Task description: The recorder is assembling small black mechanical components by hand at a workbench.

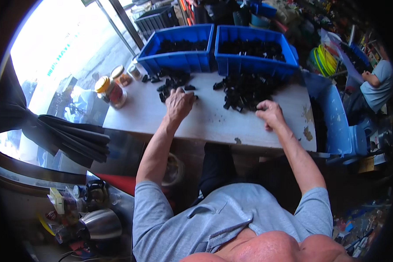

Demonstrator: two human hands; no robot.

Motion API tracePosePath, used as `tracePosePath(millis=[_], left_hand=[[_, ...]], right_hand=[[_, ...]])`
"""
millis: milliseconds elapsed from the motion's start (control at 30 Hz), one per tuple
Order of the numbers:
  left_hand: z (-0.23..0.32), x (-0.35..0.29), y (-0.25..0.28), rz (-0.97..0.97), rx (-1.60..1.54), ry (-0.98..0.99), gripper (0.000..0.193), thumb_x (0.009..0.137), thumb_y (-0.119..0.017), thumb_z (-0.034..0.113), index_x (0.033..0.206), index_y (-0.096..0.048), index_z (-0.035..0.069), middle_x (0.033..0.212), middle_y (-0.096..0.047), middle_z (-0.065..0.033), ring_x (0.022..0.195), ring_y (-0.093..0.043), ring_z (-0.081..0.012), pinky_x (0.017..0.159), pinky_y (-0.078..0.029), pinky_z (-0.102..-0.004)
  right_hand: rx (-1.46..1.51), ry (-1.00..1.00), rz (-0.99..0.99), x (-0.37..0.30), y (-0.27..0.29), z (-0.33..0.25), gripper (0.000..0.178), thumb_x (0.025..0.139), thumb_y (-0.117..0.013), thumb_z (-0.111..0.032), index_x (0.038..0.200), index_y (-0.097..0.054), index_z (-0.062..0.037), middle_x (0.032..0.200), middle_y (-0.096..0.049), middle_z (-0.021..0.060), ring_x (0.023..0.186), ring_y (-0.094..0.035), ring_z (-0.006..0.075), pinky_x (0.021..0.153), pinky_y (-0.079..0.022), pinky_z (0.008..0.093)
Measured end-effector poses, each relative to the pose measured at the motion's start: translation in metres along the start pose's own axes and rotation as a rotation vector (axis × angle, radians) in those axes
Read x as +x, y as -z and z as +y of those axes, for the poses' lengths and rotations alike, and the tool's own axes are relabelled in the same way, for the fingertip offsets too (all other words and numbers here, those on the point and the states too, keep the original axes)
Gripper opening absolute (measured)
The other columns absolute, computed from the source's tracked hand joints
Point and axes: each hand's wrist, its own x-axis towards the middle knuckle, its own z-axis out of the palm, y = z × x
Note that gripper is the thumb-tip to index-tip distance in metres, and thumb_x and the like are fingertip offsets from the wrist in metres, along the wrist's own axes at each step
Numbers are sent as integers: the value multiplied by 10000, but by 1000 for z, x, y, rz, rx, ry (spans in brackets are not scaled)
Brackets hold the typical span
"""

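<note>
My left hand (180, 105) rests low over the table with its fingers curled down at the near edge of a small pile of black parts (174, 80). What its fingertips close on, if anything, is hidden under the hand. My right hand (271, 116) is at the near right edge of a larger heap of black parts (244, 91). Its thumb and forefinger pinch together on a small black part, mostly covered by the fingers. Both piles lie on a worn white tabletop (205, 124).
Two blue bins (177, 61) with black parts stand along the table's far edge. Jars (111, 92) line the left side. A lighter blue tub (338, 118) stands at the right, near a seated person (377, 85). A metal kettle (101, 225) sits lower left.
</note>
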Motion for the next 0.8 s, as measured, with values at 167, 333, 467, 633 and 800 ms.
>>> tracePosePath(millis=[167,333,467,633,800], left_hand=[[-13,-1,-24,144,-205,3,220,925,-668,281,831,-717,88,825,-670,-164,834,-663,-370,742,-526,-487],[-15,-1,-28,175,-193,18,245,943,-654,280,818,-712,77,796,-666,-159,801,-661,-368,733,-519,-488],[-10,-6,-30,261,-258,64,243,944,-651,280,850,-711,64,841,-680,-153,830,-652,-369,758,-514,-483],[7,-20,-21,194,-250,-28,214,907,-646,150,1101,-686,70,983,-706,-149,967,-631,-372,820,-514,-461],[25,-28,-23,219,-385,-23,262,883,-654,66,1145,-678,70,1021,-727,-134,936,-666,-343,836,-533,-444]], right_hand=[[73,34,46,-3,-1,5,314,831,-745,-60,1127,-640,-60,618,-534,11,407,-510,115,349,-453,305],[135,89,68,-8,-1,6,440,825,-742,-45,1243,-604,-35,617,-524,16,416,-503,113,356,-454,297],[51,38,38,-7,-2,-2,474,822,-739,-46,1275,-603,-39,629,-564,36,412,-512,120,345,-440,301],[-58,2,69,-3,-2,-4,322,801,-759,-102,1110,-675,-73,704,-664,56,430,-578,131,368,-495,303],[-42,-7,44,-4,1,-4,320,796,-765,-96,1103,-677,-70,689,-646,42,442,-573,123,378,-492,297]])
